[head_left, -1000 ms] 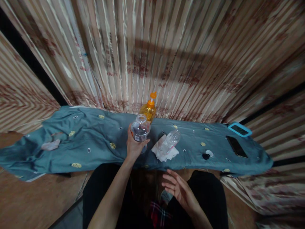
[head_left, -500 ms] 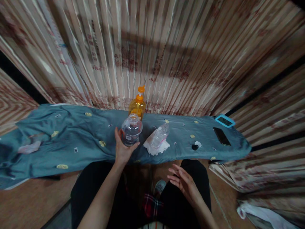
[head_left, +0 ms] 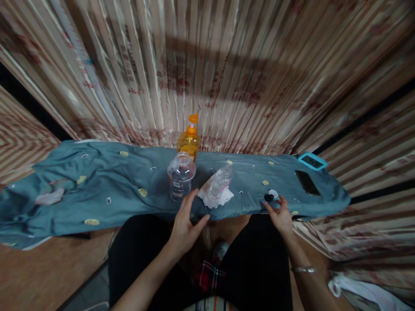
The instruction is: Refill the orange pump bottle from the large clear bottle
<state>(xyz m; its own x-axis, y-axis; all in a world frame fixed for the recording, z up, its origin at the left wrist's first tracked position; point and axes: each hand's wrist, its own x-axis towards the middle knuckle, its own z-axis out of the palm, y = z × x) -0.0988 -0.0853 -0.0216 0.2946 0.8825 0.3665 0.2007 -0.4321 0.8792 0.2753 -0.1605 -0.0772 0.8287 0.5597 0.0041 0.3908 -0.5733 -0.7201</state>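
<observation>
My left hand (head_left: 188,224) is open in front of the table's near edge, thumb and fingers spread, holding nothing. Just beyond it a wide clear plastic bottle (head_left: 180,177) stands uncapped on the cloth. A smaller clear bottle (head_left: 221,179) leans at a slant on a crumpled white tissue (head_left: 209,201), right of my left hand. My right hand (head_left: 280,214) reaches to a small black cap (head_left: 269,198) and a white round cap (head_left: 274,193). Its thumb and fingers are apart around them, and no grip shows.
An orange pump bottle (head_left: 188,140) stands behind the wide bottle. A dark phone (head_left: 307,182) and a blue-framed digital clock (head_left: 312,161) lie at the right. A pale crumpled piece (head_left: 49,197) rests at the left of the blue-green cloth (head_left: 126,177). Pleated curtains rise behind.
My left hand has let go of the wide bottle, which now stands on the cloth, and moved right and nearer. My right hand has moved right and forward to the two small caps.
</observation>
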